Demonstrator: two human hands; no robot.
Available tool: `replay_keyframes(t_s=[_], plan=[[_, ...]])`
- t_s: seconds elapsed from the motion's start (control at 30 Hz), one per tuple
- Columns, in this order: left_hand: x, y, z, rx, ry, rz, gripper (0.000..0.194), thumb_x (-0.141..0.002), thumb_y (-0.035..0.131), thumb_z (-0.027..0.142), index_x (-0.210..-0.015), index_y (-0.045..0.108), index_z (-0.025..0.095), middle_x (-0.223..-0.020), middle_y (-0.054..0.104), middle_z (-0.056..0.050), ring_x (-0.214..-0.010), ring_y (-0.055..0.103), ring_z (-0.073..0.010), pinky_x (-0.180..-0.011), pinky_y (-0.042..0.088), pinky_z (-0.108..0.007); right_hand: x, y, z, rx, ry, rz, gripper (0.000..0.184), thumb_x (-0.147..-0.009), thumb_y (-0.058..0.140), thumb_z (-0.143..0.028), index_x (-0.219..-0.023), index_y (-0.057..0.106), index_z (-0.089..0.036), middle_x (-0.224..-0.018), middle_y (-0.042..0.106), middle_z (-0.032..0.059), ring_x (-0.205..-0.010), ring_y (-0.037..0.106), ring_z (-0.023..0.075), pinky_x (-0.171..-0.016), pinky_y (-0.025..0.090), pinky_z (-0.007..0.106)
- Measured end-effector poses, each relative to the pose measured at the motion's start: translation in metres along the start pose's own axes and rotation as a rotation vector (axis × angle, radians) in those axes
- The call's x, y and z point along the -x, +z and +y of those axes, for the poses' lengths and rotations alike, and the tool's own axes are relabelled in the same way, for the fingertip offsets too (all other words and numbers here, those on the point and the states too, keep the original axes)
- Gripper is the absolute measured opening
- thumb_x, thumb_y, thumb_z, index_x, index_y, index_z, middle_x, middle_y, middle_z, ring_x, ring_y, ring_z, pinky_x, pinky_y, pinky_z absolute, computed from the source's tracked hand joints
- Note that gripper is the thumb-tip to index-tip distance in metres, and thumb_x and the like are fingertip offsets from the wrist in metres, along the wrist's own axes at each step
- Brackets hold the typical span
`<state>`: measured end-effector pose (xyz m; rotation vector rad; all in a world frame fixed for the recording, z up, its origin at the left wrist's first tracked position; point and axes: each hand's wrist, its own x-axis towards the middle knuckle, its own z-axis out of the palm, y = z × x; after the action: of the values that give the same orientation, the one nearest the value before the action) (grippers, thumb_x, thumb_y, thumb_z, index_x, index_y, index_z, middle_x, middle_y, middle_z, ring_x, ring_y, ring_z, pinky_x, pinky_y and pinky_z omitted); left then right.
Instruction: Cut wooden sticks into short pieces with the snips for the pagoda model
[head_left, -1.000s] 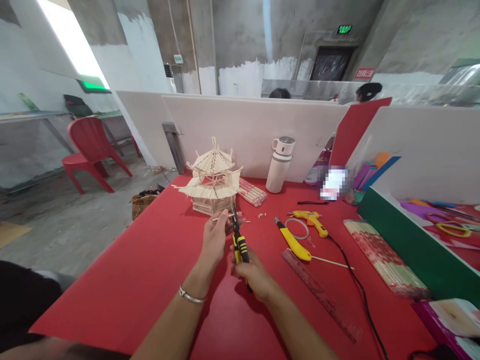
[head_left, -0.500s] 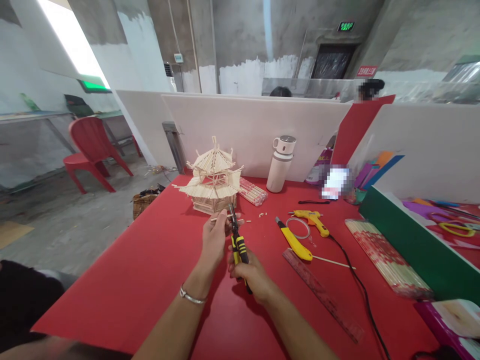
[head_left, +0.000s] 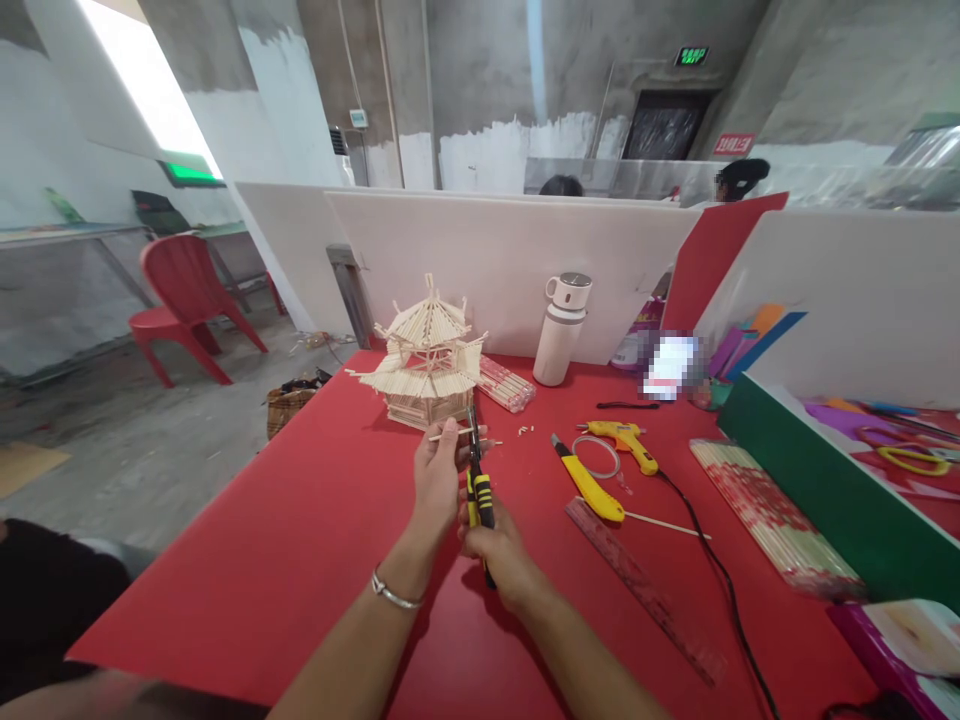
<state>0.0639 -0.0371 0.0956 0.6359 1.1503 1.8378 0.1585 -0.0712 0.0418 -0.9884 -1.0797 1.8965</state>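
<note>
Left of the frame's centre stands a stick house (head_left: 429, 375). Just below it, the left hand (head_left: 437, 482) pinches a thin stick (head_left: 463, 432) between thumb and fingers. At centre, the right hand's fingers are wrapped around the pliers (head_left: 483, 492), their jaws at the stick; whether they bite, I cannot tell. This looks like trimming, calling next for a steady stick and a firm squeeze.
</note>
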Motion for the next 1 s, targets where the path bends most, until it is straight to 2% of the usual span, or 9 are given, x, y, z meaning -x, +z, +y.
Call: replay_keyframes(t_s=[0.17,0.23,0.3,0.43,0.5,0.57,0.7,0.87,1.0], plan=[[-0.003,-0.004,-0.003,-0.053,0.03,0.012,0.04,-0.076,0.073,0.052,-0.088,0.052,0.02,-0.089,0.074,-0.005,-0.067,0.071,-0.0166,-0.061,0.054,-0.027,0.001,0.002,-0.003,-0.024,0.03,0.017,0.047,-0.045,0.053,-0.016,-0.091,0.056,-0.022,-0.072,0.05,-0.005,-0.063,0.043,0.0127,-0.056,0.031,0.025],[-0.006,-0.01,0.0,-0.231,0.143,0.03,0.033,-0.08,0.07,0.049,-0.092,0.057,0.021,-0.097,0.073,-0.005,-0.074,0.07,-0.0165,-0.064,0.053,-0.027,0.0,0.001,-0.003,-0.028,0.052,0.016,0.048,-0.045,0.053,-0.016,-0.093,0.056,-0.022,-0.072,0.05,-0.005,-0.062,0.044,0.0129,-0.055,0.031,0.026],[-0.009,-0.016,0.008,-0.58,0.326,-0.009,0.023,-0.087,0.063,0.044,-0.089,0.063,0.021,-0.098,0.072,-0.006,-0.085,0.067,-0.0186,-0.072,0.053,-0.029,0.0,0.001,-0.004,-0.031,0.069,0.027,0.049,-0.045,0.054,-0.017,-0.093,0.056,-0.022,-0.07,0.05,-0.0053,-0.061,0.044,0.0129,-0.056,0.032,0.026],[-0.015,-0.018,0.041,-1.418,0.683,-0.285,0.021,-0.094,0.048,0.026,-0.086,0.067,0.02,-0.11,0.068,-0.013,-0.11,0.058,-0.0279,-0.09,0.048,-0.038,0.003,0.003,-0.009,-0.02,0.051,0.035,0.045,-0.047,0.055,-0.019,-0.091,0.054,-0.022,-0.069,0.049,-0.0061,-0.059,0.042,0.0119,-0.056,0.033,0.026],[-0.018,-0.013,0.057,-1.68,0.739,-0.42,0.023,-0.089,0.046,0.014,-0.093,0.068,0.018,-0.115,0.066,-0.015,-0.115,0.056,-0.0309,-0.093,0.045,-0.042,0.005,0.004,-0.011,0.01,0.048,0.032,0.043,-0.048,0.055,-0.019,-0.09,0.053,-0.023,-0.068,0.048,-0.0066,-0.057,0.039,0.0108,-0.054,0.031,0.025],[-0.022,-0.007,0.068,-1.829,0.674,-0.549,0.028,-0.085,0.045,0.007,-0.096,0.068,0.018,-0.106,0.069,-0.016,-0.107,0.06,-0.0306,-0.09,0.044,-0.042,0.007,0.005,-0.012,0.041,0.044,0.042,0.04,-0.049,0.055,-0.019,-0.088,0.051,-0.024,-0.067,0.046,-0.0073,-0.055,0.036,0.0101,-0.051,0.028,0.024],[-0.032,-0.005,0.072,-1.796,0.449,-0.679,0.025,-0.091,0.04,0.015,-0.087,0.064,0.019,-0.083,0.07,-0.01,-0.077,0.064,-0.0248,-0.068,0.041,-0.032,0.007,0.006,-0.012,0.075,0.025,0.072,0.036,-0.049,0.054,-0.02,-0.085,0.05,-0.024,-0.063,0.042,-0.0078,-0.053,0.033,0.0105,-0.048,0.027,0.024],[-0.037,-0.014,0.068,-1.623,0.499,-0.698,0.021,-0.09,0.041,0.021,-0.079,0.059,0.021,-0.071,0.065,-0.007,-0.066,0.059,-0.0222,-0.061,0.035,-0.03,0.007,0.007,-0.009,0.066,0.039,0.078,0.037,-0.048,0.053,-0.02,-0.085,0.051,-0.024,-0.062,0.045,-0.0076,-0.055,0.036,0.0117,-0.05,0.028,0.024],[-0.039,-0.02,0.073,-1.563,0.505,-0.737,0.013,-0.083,0.047,0.019,-0.078,0.059,0.022,-0.061,0.057,-0.004,-0.057,0.053,-0.0194,-0.058,0.033,-0.029,0.009,0.009,-0.005,-0.012,0.058,0.049,0.046,-0.046,0.053,-0.019,-0.091,0.055,-0.024,-0.067,0.052,-0.0058,-0.064,0.048,0.0142,-0.057,0.034,0.026]])
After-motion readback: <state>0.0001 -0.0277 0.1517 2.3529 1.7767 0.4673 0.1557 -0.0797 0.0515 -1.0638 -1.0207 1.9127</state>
